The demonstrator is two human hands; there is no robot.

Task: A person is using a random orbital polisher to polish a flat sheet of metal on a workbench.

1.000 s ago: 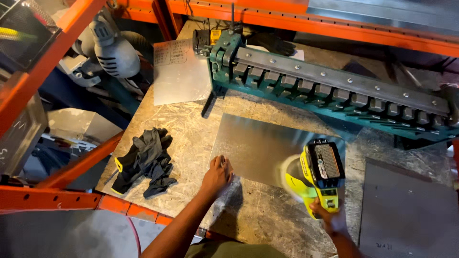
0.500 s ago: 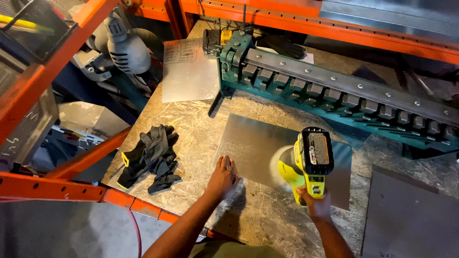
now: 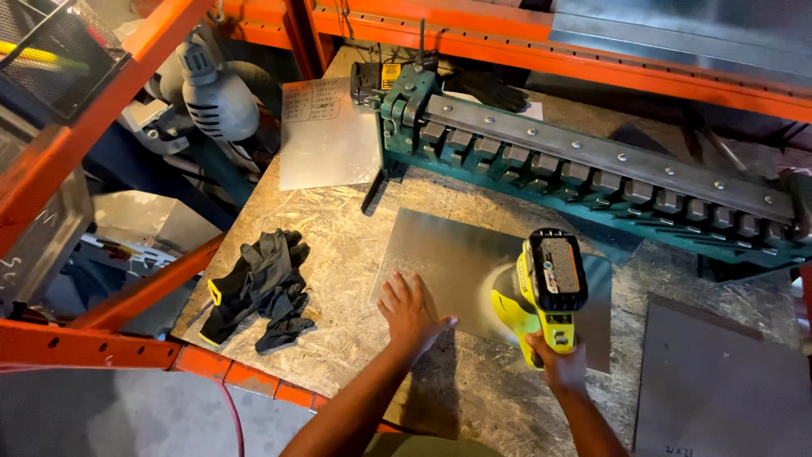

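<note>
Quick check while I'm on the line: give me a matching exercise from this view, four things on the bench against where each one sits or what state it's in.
Things:
1. cordless power tool
2. black gloves
3. metal sheet
4. green bending brake

Places or states:
A. lying loose near the bench's left edge
B. flat on the board, pressed by the left hand
C. along the back of the bench
D. gripped in the right hand

Pairs: 1-D, 2-A, 3-B, 4-C

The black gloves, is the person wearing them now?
No, the gloves lie on the bench, while the bare left hand presses the metal sheet.
</note>
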